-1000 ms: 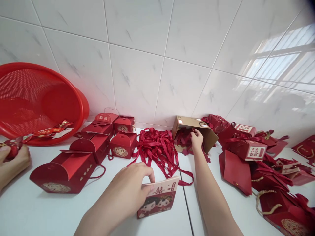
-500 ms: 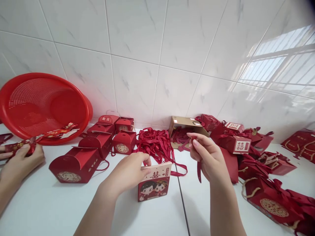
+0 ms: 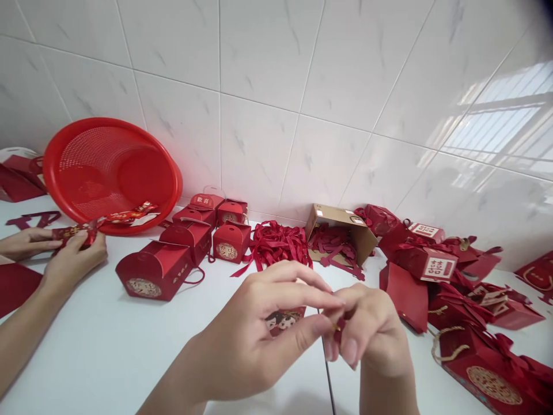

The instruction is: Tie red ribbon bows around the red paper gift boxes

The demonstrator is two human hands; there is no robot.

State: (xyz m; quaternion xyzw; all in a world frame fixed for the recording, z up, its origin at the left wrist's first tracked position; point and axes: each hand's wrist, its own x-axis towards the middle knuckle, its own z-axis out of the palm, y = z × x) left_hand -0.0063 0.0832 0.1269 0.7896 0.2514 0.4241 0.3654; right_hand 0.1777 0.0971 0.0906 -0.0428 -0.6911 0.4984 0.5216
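My left hand (image 3: 268, 325) and my right hand (image 3: 367, 328) meet in front of me above the white table (image 3: 108, 357). Both pinch a small red paper piece (image 3: 337, 333) between their fingertips; most of it is hidden by my fingers. Under my left hand lies a small card box with a cartoon couple (image 3: 285, 320), partly covered. Behind lie a heap of red ribbons (image 3: 276, 242) and an open cardboard box (image 3: 341, 230) with red cut-outs inside.
Another person's hands (image 3: 64, 253) at the left hold a red wrapper beside a red plastic basket (image 3: 108, 170) leaning on the tiled wall. Several red gift boxes (image 3: 181, 253) stand mid-left. Red bags and boxes (image 3: 453, 288) are piled at the right.
My right hand drew back from the cardboard box with a red piece. My left hand let go of the cartoon box and rose to meet it. The view shifted left.
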